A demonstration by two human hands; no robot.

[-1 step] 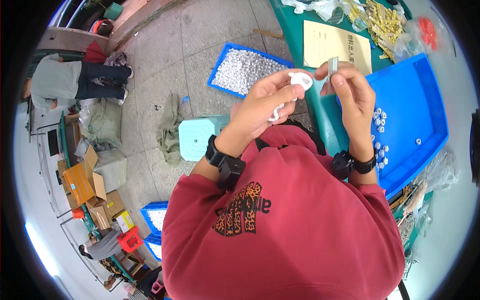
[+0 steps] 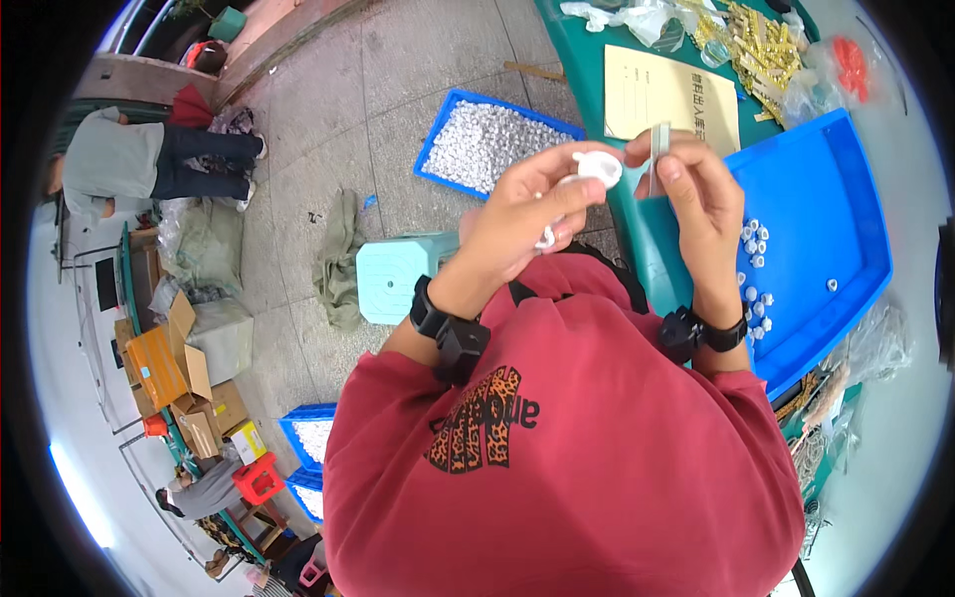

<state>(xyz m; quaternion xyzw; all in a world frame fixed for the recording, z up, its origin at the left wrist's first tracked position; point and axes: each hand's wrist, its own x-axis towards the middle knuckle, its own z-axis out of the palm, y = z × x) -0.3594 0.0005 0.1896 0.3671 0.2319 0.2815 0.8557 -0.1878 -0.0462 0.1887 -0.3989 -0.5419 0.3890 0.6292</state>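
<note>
In front of my chest, my left hand [image 2: 532,209] is closed around small white plastic parts. One ring-like white part [image 2: 598,167] with a hollow middle is pinched at the thumb and fingertips; more white shows lower between the fingers, partly hidden by them. My right hand [image 2: 704,194] is close beside it, pinching a thin, flat grey strip [image 2: 659,157] that stands upright between thumb and fingers. Whether the strip is a blade I cannot make out. A small gap separates the strip from the white part. Both wrists wear black straps with black boxes.
To the right, a blue tray [image 2: 816,239] holds several small white parts [image 2: 754,244]. A paper folder [image 2: 667,95] and yellow strips [image 2: 761,50] lie on the green table [image 2: 582,60]. On the floor stand a blue bin of white pieces [image 2: 487,139] and a pale green stool [image 2: 398,284]. Other people are at the left.
The ring-like part has turned a little in my left fingers, and the lower white bit is more covered. The strip in my right hand has shifted slightly left and down.
</note>
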